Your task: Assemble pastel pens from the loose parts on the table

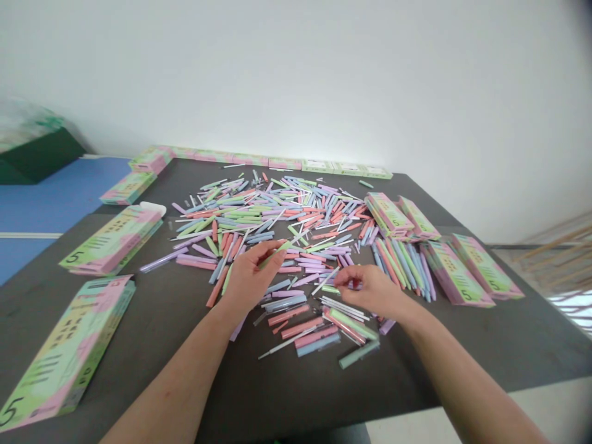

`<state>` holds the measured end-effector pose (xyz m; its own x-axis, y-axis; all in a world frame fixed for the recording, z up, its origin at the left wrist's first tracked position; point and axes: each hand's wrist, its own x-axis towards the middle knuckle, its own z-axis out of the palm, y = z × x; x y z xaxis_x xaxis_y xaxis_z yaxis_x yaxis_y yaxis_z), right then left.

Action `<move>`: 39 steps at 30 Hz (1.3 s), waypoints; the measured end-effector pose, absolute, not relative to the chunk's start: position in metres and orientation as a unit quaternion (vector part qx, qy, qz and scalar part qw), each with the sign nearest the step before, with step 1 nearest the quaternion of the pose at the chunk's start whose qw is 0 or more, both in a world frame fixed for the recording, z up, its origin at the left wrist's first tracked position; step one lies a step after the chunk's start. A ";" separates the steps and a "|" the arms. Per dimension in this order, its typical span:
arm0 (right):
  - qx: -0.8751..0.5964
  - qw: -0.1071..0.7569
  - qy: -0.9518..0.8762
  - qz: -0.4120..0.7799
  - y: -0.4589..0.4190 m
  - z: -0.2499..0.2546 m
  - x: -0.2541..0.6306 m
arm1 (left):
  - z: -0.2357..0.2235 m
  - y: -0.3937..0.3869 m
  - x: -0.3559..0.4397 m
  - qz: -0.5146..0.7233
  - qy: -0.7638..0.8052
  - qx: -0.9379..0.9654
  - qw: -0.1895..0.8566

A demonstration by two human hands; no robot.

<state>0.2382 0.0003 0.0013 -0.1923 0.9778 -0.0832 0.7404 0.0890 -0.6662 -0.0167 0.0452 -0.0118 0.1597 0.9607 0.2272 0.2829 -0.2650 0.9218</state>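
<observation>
My left hand (253,272) is closed around a light green pen barrel (292,242), with its end pointing up and right past the thumb. Close to it on the right, my right hand (372,290) has its thumb and fingers pinched together; what they hold, if anything, is too small to make out. A white pen refill (325,281) slants just left of those fingertips; I cannot tell whether they touch it. Below the hands lie loose pen parts, among them a red barrel (309,327), a blue barrel (318,345) and several white refills (345,308).
A wide heap of coloured pen parts (277,203) covers the dark table (259,394). Printed pen boxes stand left (69,351), right (456,274) and along the back edge (250,159). Beyond the left edge, a dark green bin (41,157) sits on a blue surface (99,172).
</observation>
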 end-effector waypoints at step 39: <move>-0.342 0.085 -0.934 0.052 -0.025 -0.040 0.194 | -0.007 0.041 -0.014 0.449 0.475 0.655 0.379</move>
